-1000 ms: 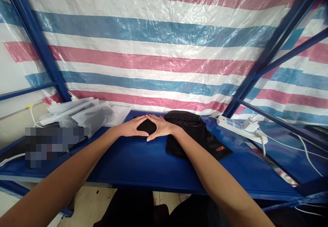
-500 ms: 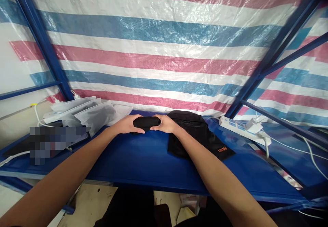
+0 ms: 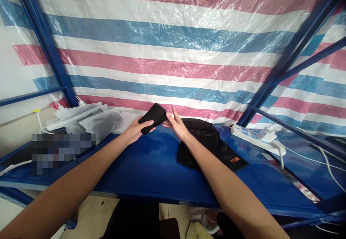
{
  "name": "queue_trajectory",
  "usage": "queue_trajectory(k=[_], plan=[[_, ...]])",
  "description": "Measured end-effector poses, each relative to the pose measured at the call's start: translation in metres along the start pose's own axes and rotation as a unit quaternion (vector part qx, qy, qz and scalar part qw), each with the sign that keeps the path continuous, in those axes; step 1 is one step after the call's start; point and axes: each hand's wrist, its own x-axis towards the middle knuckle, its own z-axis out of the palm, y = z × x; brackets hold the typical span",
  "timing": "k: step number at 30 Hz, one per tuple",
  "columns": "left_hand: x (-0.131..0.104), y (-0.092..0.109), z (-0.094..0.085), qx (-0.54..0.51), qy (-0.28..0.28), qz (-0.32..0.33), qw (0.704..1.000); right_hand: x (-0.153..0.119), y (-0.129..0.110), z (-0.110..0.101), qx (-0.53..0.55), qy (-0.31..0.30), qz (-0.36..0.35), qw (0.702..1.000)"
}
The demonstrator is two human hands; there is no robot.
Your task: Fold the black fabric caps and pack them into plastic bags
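A folded black cloth bundle (image 3: 153, 117) is held up over the blue table, tilted with its right end higher. My left hand (image 3: 137, 129) grips its lower left part, thumb on top. At the bundle's right end is my right hand (image 3: 176, 123), its fingers apart and the thumb pointing up; its fingertips are at the bundle's edge. Behind my right forearm, a larger black cloth piece (image 3: 224, 149) with orange lettering lies flat on the table.
Translucent white bags (image 3: 104, 120) stand at the back left, near a blurred dark item (image 3: 62, 152). A white power strip (image 3: 255, 138) with plugs and cables lies on the right. Blue metal posts frame the blue table (image 3: 146, 170), with striped sheeting behind.
The bundle has turned from level to tilted and risen slightly. My right hand has loosened from its right end and spread its fingers, while my left hand keeps its grip.
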Motion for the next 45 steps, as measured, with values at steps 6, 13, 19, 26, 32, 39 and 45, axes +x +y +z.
queue_trajectory(k=[6, 13, 19, 26, 32, 39, 45], plan=[[0.006, -0.013, 0.004, -0.062, -0.002, -0.026, 0.998, -0.017, -0.015, 0.012, -0.215, -0.107, -0.116, 0.964], [-0.007, -0.015, 0.009, 0.046, -0.061, -0.045, 0.996, -0.015, -0.004, 0.019, -0.133, -0.106, -0.051, 0.984], [-0.008, -0.008, 0.017, 0.156, -0.095, 0.019, 0.983, -0.013, -0.003, 0.011, -0.028, -0.064, 0.016, 0.997], [0.009, 0.007, -0.040, 0.587, 0.138, 0.229, 0.764, 0.000, 0.011, -0.008, 0.012, 0.053, 0.039, 0.998], [0.013, 0.013, -0.069, 0.728, 0.170, 0.063, 0.661, 0.002, 0.019, -0.012, -0.003, 0.082, 0.068, 0.994], [0.013, 0.021, -0.069, 0.664, 0.215, 0.138, 0.703, 0.000, 0.013, -0.009, -0.023, 0.078, 0.068, 0.994], [0.005, 0.032, -0.052, 0.527, 0.205, 0.345, 0.750, 0.001, 0.003, -0.003, -0.009, 0.082, 0.061, 0.995]])
